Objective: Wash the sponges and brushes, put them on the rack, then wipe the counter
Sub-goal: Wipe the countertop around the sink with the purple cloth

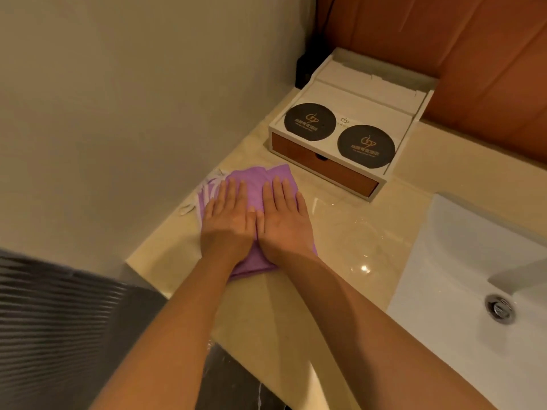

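Evidently wiping is proceeding: left hand point(228, 223) and right hand point(285, 226), each grip flat and clasping nothing, are pressing a purple cloth point(251, 184) onto the tabletop point(349, 232) (sponges, rack unseen).

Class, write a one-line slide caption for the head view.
Left hand and right hand press a purple cloth flat on the beige stone counter.

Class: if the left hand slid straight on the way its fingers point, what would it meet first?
The left hand would probably meet the wall beyond a strip of counter.
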### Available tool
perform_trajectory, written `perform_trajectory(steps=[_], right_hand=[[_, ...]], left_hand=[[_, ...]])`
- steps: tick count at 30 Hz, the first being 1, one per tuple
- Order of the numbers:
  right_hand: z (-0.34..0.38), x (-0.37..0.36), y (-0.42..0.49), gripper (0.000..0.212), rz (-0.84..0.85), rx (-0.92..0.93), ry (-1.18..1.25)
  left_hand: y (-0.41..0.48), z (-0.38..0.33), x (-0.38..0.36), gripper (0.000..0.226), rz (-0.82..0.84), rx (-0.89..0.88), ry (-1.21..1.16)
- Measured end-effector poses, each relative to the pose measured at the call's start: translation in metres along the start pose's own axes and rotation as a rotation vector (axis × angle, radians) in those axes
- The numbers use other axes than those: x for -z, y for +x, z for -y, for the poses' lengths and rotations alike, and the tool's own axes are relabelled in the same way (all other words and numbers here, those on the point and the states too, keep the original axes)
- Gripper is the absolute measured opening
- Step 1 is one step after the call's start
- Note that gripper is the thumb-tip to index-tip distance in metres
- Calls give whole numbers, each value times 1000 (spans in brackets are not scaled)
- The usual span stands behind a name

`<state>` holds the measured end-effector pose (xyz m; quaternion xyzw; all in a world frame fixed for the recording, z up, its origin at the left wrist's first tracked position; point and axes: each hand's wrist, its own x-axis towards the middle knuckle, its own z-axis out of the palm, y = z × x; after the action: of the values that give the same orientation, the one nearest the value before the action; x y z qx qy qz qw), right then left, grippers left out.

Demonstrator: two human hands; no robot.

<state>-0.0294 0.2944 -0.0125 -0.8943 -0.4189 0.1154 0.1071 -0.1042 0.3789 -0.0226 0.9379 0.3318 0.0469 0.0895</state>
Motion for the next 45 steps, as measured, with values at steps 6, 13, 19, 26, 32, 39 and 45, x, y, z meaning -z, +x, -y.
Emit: perform_trajectory(steps=[6, 13, 19, 26, 32, 39, 45], right_hand=[[-15, 1, -20, 57, -33, -135, 24], [-60, 11, -66, 58, -61, -306, 0], [-84, 14, -100, 58, -79, -379, -1], [-91, 10, -132, 64, -51, -245, -37], [-86, 8, -165, 58, 5, -71, -15], [-92, 7, -198, 55, 39, 96, -33], [-98, 4, -200, 54, 26, 149, 0]], left_hand=[[6, -17, 1, 66, 123, -161, 27], [-4, -81, -5, 57, 206, -316, 77], [-27, -111, -11, 56, 195, -417, 79], [-72, -112, -11, 55, 185, -332, 23], [-124, -111, -7, 55, 161, -143, 5], [-181, -122, -13, 79, 115, 50, -29], [-186, -132, -10, 55, 95, 119, -11]])
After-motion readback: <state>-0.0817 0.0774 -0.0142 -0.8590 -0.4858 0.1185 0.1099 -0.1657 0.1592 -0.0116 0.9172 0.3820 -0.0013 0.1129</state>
